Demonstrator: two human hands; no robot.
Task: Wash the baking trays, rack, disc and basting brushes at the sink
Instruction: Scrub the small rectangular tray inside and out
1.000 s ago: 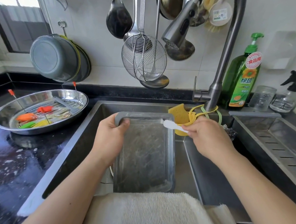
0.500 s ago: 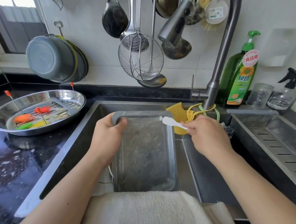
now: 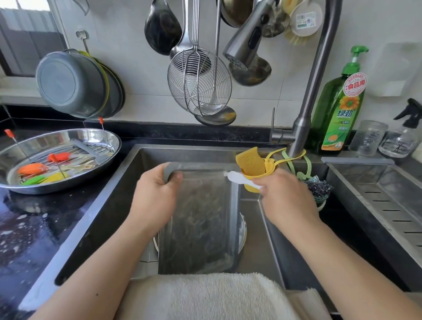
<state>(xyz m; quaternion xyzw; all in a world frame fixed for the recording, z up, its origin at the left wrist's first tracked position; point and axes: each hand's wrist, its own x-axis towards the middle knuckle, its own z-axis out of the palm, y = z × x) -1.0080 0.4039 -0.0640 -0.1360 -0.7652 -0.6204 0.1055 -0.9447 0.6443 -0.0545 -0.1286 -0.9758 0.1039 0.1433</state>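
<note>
Left hand (image 3: 154, 196) grips the baking tray (image 3: 202, 220) rim in the sink (image 3: 121, 179); right hand (image 3: 283, 200) pinches a white brush (image 3: 238, 179).

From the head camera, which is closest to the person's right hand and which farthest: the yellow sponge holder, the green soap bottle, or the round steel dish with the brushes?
From the right hand:
1. Yellow sponge holder, just beyond the knuckles, hanging at the faucet base.
2. Green soap bottle, back right on the counter.
3. Round steel dish, far left on the black counter, across the sink.

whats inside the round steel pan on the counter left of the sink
The round steel pan holds a wire rack with basting brushes lying on it: orange, red, green and yellow heads. Whatever lies under the rack and brushes is covered and cannot be seen.
</note>
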